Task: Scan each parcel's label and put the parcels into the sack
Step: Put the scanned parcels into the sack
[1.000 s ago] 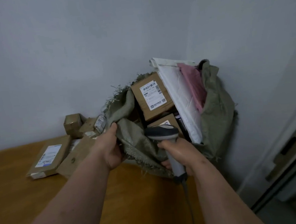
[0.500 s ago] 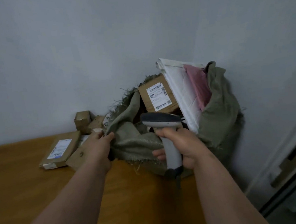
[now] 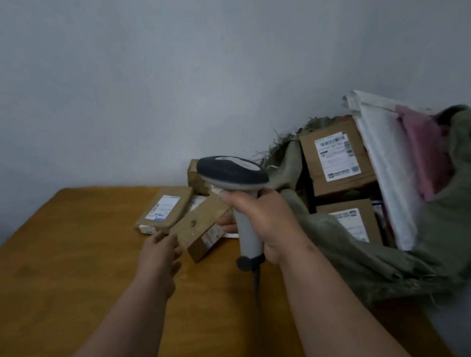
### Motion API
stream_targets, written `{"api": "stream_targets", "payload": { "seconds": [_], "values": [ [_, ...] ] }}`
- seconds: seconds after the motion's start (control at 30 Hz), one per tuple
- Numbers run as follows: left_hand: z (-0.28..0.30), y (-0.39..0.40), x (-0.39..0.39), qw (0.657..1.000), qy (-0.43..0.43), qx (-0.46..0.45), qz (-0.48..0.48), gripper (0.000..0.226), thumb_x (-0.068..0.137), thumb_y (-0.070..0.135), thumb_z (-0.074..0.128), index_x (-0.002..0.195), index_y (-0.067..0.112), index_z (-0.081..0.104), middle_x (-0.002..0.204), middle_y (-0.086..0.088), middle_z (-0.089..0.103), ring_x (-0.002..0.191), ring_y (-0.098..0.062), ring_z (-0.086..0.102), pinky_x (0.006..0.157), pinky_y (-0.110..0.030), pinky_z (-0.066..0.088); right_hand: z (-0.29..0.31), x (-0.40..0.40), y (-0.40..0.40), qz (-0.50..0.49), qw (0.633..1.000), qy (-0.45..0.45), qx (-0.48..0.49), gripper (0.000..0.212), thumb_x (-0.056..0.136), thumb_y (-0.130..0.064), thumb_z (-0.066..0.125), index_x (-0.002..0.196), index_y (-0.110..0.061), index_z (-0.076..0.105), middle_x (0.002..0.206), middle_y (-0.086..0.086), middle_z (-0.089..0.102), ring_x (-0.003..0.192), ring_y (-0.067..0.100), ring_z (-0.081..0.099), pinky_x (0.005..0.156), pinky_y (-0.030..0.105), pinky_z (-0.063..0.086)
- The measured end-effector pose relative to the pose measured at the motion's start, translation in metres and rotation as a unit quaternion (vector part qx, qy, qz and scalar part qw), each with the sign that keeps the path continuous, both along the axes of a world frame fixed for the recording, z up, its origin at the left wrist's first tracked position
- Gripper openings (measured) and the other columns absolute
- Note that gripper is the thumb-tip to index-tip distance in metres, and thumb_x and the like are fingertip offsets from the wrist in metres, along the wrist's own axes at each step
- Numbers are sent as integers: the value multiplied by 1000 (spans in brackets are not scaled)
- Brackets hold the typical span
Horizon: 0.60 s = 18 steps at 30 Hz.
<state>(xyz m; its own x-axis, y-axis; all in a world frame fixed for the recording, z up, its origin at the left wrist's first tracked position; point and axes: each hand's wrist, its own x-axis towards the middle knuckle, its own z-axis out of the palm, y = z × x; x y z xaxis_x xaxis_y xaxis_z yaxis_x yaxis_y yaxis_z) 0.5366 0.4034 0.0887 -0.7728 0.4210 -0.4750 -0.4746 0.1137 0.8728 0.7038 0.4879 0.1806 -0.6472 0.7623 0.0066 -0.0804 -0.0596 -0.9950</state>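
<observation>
Brown cardboard parcel (image 3: 202, 233), label on end face, lies on wooden table (image 3: 64, 266) just left of woven sack (image 3: 435, 231). Head view: L hand (image 3: 158, 252), fingers apart, at its near corner; R hand (image 3: 270, 221) clamped on barcode scanner (image 3: 234, 175). Step: pick-up before scan. Next: lift, turn label to scanner.

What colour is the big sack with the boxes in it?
The sack is a dull grey-green with frayed edges, seen in the head view, the only one.

a plain pale grey wall (image 3: 160, 70) fills the upper view, meeting a second wall (image 3: 444, 28) in a corner at right. below, an orange-brown wooden desk (image 3: 64, 266) under dim, even light.
</observation>
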Motion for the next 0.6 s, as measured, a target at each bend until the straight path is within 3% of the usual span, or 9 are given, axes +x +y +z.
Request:
{"api": "stream_targets", "payload": {
  "seconds": [0.1,0.17,0.3,0.4,0.47,0.6],
  "values": [
    [-17,-10,-32,1000,-1,-29,-2,48,100,25,59,145,20,44,113,-7,61,102,-22,59,77,-37,49,-31,-46,-6,-3,998,-34,-53,38,70,-37,79,101,-16,70,72,-2,76,75,20,77,67,34,61],
    [-28,-15,-54,998,5,-55,-13,53,99,27,61,148,20,42,113,-8,60,107,-24,59,87,-40,51,-55,-74,-3,-37,992,-57,-102,42,73,-34,80,105,-10,69,81,3,75,76,21,76,64,31,58],
    [-45,-15,-100,990,47,-105,-76,64,95,34,66,150,22,37,131,-11,55,113,-27,55,100,-46,49,-106,-116,9,-129,970,-91,-187,19,87,-23,75,91,-6,65,85,7,70,74,19,71,62,28,56],
    [-59,-3,-127,980,87,-112,-141,74,91,37,70,153,27,31,146,-7,46,120,-27,50,95,-41,45,-136,-134,13,-202,950,-107,-213,16,87,-21,77,96,-9,71,89,6,76,78,19,76,69,30,62],
    [-71,11,-135,970,110,-119,-181,83,87,38,74,155,30,26,154,-5,38,133,-28,44,98,-43,42,-150,-139,16,-224,942,-113,-225,13,86,-20,78,94,-12,71,86,3,77,74,16,77,63,28,62],
    [-95,42,-135,925,197,-176,-274,105,75,45,83,157,35,18,162,-1,20,148,-28,22,113,-50,33,-169,-140,28,-259,925,-134,-242,14,87,-21,78,96,-13,71,86,1,76,72,12,76,56,25,58]
  ]
}}
